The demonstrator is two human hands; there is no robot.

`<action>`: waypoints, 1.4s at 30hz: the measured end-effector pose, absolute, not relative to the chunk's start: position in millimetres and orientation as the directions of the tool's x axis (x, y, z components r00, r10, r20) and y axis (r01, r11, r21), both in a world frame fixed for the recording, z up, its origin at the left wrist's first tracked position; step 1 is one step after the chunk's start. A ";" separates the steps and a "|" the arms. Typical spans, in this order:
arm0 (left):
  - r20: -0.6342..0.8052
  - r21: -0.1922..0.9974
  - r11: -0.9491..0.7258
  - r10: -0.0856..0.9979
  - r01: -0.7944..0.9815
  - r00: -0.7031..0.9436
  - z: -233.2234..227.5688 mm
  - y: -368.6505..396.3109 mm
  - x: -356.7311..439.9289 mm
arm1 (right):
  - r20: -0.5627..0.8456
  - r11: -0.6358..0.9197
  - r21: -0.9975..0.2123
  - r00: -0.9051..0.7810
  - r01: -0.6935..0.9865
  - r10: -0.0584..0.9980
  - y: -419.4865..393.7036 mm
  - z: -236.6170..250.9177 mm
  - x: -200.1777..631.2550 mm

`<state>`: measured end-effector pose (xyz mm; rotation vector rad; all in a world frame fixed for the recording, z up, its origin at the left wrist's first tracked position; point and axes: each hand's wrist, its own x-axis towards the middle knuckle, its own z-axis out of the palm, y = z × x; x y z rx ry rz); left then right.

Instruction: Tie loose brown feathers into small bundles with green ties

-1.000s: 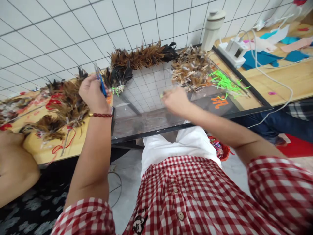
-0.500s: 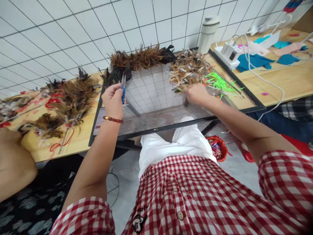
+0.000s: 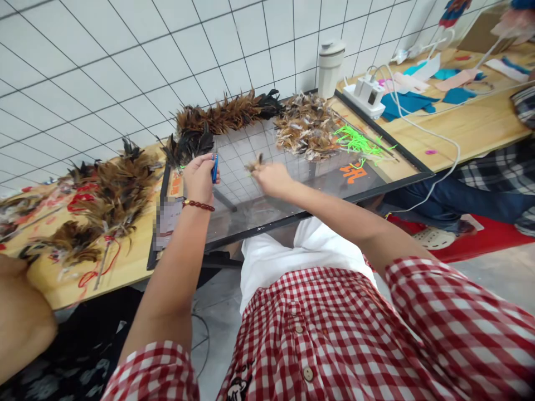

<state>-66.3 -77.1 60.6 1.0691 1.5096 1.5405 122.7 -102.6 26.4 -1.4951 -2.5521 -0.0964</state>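
Head view: saw a white tiled wall (image 3: 125, 55) across the back, then a wooden table (image 3: 480, 125) along its foot. Found a black-rimmed glassy panel (image 3: 240, 156) lying on the table, mirroring the tile lines. Made out a large bundle of brown feathers (image 3: 112, 192) left of the panel. Traced a brown feather garland (image 3: 225, 113) along the panel's far edge, dark at its right end, and next to that end a heap of loose feathers (image 3: 307, 125). Spotted bright green strands (image 3: 357, 139) right of the heap, a cluster of black feathers (image 3: 190, 146) at the far left corner, a white power strip (image 3: 361, 100) beyond the right rim, and a pale bottle (image 3: 330, 69) upright at the back right corner. Saw the right hand (image 3: 273, 179) over the panel's middle, fingertips pinched together on something; could not tell whether touching the glass. Saw the left hand (image 3: 199, 175) by the black feathers, fingers clamped on blue snips (image 3: 215, 169). Noted, smallest, a feather tuft (image 3: 254, 164) poking out from the right fingertips, apart from the snips.
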 end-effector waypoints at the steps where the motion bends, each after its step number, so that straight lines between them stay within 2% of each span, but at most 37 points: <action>1: 0.060 0.998 -0.041 0.917 0.055 -0.394 56.3 -76.2 -63.9 | 0.174 0.500 -0.035 -0.487 0.865 0.856 -102.0 23.8 113.8; 4: 0.006 0.999 0.007 0.915 0.032 -0.403 41.5 -74.2 -61.9 | 0.092 0.405 -0.034 -0.401 0.914 0.911 -90.6 19.8 127.7; 7: -0.011 0.999 0.027 0.913 0.034 -0.408 29.4 -72.0 -68.6 | 0.001 0.239 0.002 -0.239 0.971 0.971 -76.1 25.0 177.2; 9: -0.020 0.998 0.041 0.907 0.041 -0.420 24.9 -68.7 -74.3 | 0.064 0.161 -0.020 -0.160 0.987 0.985 -76.3 31.4 200.9; 12: -0.055 0.996 0.083 0.892 0.044 -0.448 23.0 -59.7 -77.3 | 0.110 0.262 -0.044 -0.256 0.964 0.960 -102.9 34.1 195.2; 15: -0.053 0.994 0.087 0.898 0.060 -0.436 22.7 -48.0 -71.4 | 0.075 0.481 -0.079 -0.476 0.873 0.876 -143.6 23.0 160.7; 17: -0.030 0.995 0.065 0.912 0.070 -0.410 21.5 -40.8 -65.3 | 0.053 0.522 -0.109 -0.519 0.846 0.853 -164.9 12.5 151.0; 19: -0.004 0.997 0.036 0.922 0.074 -0.388 19.5 -34.9 -60.1 | 0.010 0.436 -0.135 -0.438 0.890 0.899 -181.1 4.7 167.3; 22: 0.016 0.996 0.017 0.935 0.090 -0.353 16.4 -26.5 -56.3 | -0.040 0.160 -0.086 -0.164 0.983 0.986 -203.8 2.2 233.9; 24: 0.017 0.993 0.023 0.943 0.115 -0.332 14.4 -20.2 -55.6 | -0.050 -0.020 -0.068 0.016 0.997 0.999 -220.3 4.4 287.0; 26: 0.020 0.990 0.028 0.944 0.140 -0.328 11.3 -13.8 -54.8 | -0.047 -0.088 -0.122 0.083 0.989 0.995 -235.5 6.0 329.7; 28: 0.021 0.990 0.027 0.945 0.142 -0.325 6.3 -8.7 -53.7 | -0.015 -0.021 -0.164 0.019 0.986 1.000 -246.0 5.4 351.1; 30: 0.014 0.992 0.026 0.949 0.123 -0.315 -0.5 -6.3 -53.0 | 0.016 0.074 -0.132 -0.073 0.988 0.997 -249.6 3.0 346.1; 33: 0.010 0.995 0.020 0.956 0.099 -0.294 -9.9 -8.1 -55.4 | 0.067 0.158 -0.048 -0.155 0.986 0.986 -240.6 -1.1 296.0; 37: -0.005 0.998 0.021 0.969 0.059 -0.248 -13.2 -15.5 -64.2 | 0.064 0.279 -0.111 -0.273 0.954 0.960 -211.8 1.9 213.7; 39: -0.023 0.999 0.031 0.970 0.027 -0.244 -12.3 -18.2 -67.8 | -0.004 0.191 -0.105 -0.193 0.976 0.981 -202.1 10.4 203.6; 41: -0.038 0.999 0.038 0.967 -0.004 -0.253 -11.6 -19.2 -69.4 | -0.138 -0.060 -0.027 0.055 0.998 0.989 -205.9 21.6 229.9; 42: -0.045 0.999 0.042 0.965 -0.015 -0.258 -11.5 -19.2 -69.5 | -0.201 -0.233 0.044 0.237 0.971 0.950 -214.8 27.0 256.8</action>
